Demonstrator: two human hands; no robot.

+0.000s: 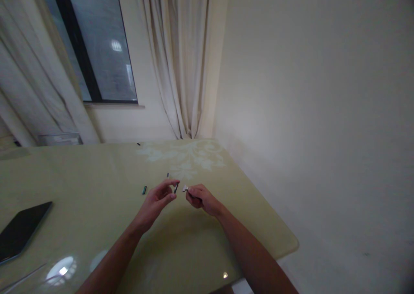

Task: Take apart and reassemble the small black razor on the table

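Over the table, my left hand (159, 197) pinches a small, thin dark piece (176, 187) between thumb and fingertips, holding it on edge. Facing it, my right hand (201, 199) is closed around a small tool with a pale, metallic, flared head (185, 188); its grip is mostly hidden in my fingers. A narrow gap separates the tool's head from the dark piece. To the left of my left hand lies a small dark-green oblong piece (144, 190), and a tiny dark piece (167, 175) lies just beyond my fingers.
The glossy pale table (97, 199) has a white floral pattern at its far corner. A black tablet-like slab (24, 229) lies at the left. Another small dark bit (139, 144) sits by the far edge. A wall (307, 112) borders the right side; curtains (181, 61) hang behind.
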